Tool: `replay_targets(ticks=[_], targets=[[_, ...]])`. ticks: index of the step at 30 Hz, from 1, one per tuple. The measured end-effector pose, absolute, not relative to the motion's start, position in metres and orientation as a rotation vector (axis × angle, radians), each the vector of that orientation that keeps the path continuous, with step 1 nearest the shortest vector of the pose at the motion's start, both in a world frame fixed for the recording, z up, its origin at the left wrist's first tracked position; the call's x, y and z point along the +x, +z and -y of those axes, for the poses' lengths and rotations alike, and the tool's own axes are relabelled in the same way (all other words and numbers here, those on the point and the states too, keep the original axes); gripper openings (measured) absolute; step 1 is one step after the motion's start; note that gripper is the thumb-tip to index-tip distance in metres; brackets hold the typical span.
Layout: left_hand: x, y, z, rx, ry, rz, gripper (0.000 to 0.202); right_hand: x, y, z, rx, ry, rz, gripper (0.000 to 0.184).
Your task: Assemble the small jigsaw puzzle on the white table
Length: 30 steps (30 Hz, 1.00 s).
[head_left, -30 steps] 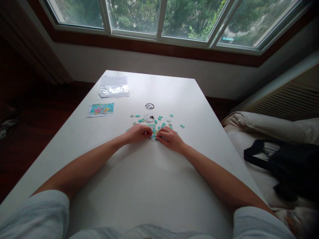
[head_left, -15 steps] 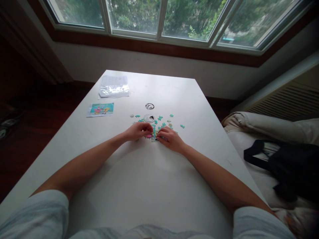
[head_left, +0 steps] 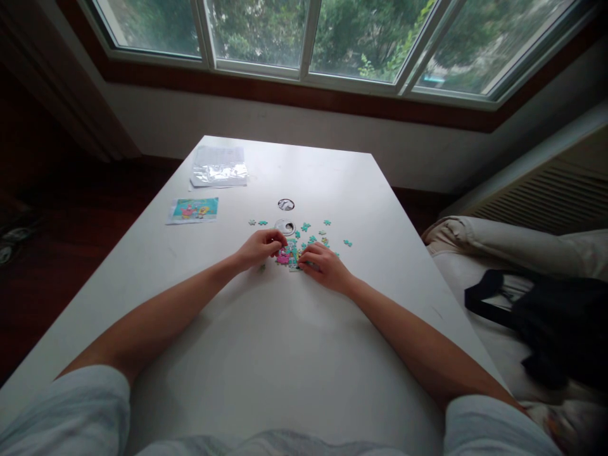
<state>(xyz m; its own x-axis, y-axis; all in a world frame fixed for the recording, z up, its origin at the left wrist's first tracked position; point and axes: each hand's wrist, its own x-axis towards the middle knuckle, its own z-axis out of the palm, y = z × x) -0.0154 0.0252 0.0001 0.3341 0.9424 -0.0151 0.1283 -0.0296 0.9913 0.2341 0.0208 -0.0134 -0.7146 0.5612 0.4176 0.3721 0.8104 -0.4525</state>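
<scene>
A small joined patch of jigsaw pieces (head_left: 287, 256), pink and teal, lies on the white table (head_left: 266, 354) between my hands. My left hand (head_left: 259, 247) is curled just left of it, fingertips pinched together above the patch; whether a piece is in them is too small to tell. My right hand (head_left: 323, 265) rests on the table at the patch's right edge, fingers bent and pressing on it. Several loose teal pieces (head_left: 313, 231) lie scattered just beyond both hands.
A picture card (head_left: 192, 209) and a clear plastic bag (head_left: 218, 170) lie at the table's far left. Two round cable holes (head_left: 285, 204) sit behind the pieces. A black bag (head_left: 546, 316) rests on bedding to the right. Windows run along the far wall.
My left hand has lifted back off the joined patch, uncovering its pink part. My right hand has stayed at the patch's right edge. The camera tipped slightly.
</scene>
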Motion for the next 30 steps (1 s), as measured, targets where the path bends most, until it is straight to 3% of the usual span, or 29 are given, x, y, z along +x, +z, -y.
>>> replay_targets(ticks=[15, 20, 30], targets=[[-0.004, -0.009, -0.015, 1.403, 0.861, -0.736, 0.023, 0.232, -0.015, -0.013, -0.677, 0.338, 2.255, 0.006], [-0.003, -0.01, -0.014, 1.463, 0.85, -0.74, 0.024, 0.232, -0.011, -0.007, -0.612, 0.295, 2.288, 0.011], [-0.028, -0.013, -0.031, 2.495, 0.787, -1.094, 0.018, 0.245, -0.008, -0.006, -0.412, -0.091, 2.322, 0.021]])
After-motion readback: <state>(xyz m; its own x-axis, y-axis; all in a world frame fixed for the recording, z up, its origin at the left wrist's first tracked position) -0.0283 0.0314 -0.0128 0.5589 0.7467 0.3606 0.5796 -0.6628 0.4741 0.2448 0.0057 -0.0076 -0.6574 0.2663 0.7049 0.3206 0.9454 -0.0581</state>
